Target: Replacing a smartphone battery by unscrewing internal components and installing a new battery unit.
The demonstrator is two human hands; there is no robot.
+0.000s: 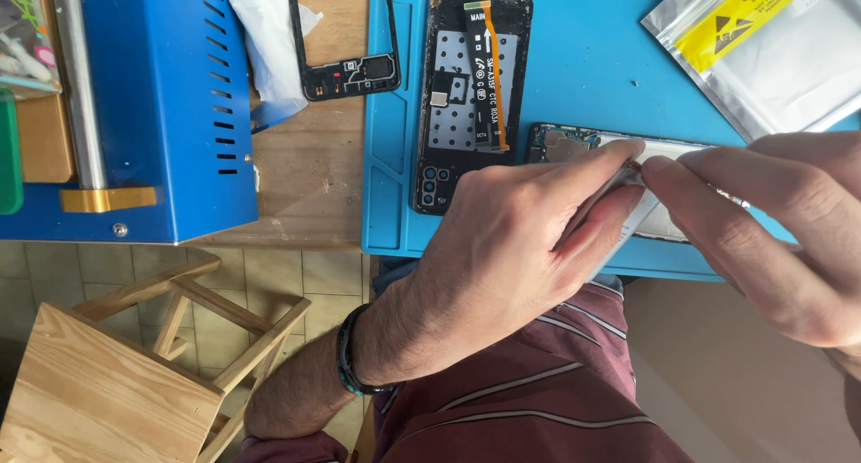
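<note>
Blue mat [574, 77] underlies both hands, left [511, 239] and right [762, 221], pinching closed on a thin tool [619, 181] above an opened phone [574, 143].

Your left hand [502, 248] reaches in from the lower left with its back turned up, forearm bare and a dark band around the wrist, the fingers [596, 172] stretched forward and pressed close together in a pinch (what sits between them is too thin to tell). Your right hand [771, 221] comes in from the right edge, knuckles up, its fingers [668, 172] curled down and its tips meeting those of the left. Both hands are held low and close, touching at the fingertips.
</note>
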